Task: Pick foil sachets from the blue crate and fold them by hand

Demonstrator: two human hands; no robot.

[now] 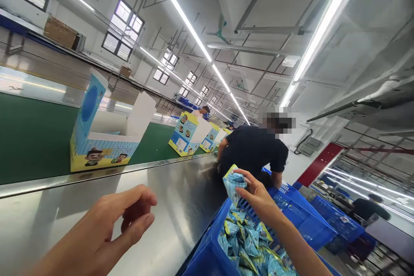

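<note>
Green conveyor belt [39,138], four open display boxes [105,144], one blue crate [207,252] of sachets [246,241], right hand [258,196] pinching one sachet [234,183] between fingers and thumb, left hand [97,228] empty, fingers loosely curled

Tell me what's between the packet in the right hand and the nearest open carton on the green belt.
Only the steel side panel and its raised rim lie between the packet in the right hand and the carton. The left hand hovers over the panel beside that path.
</note>
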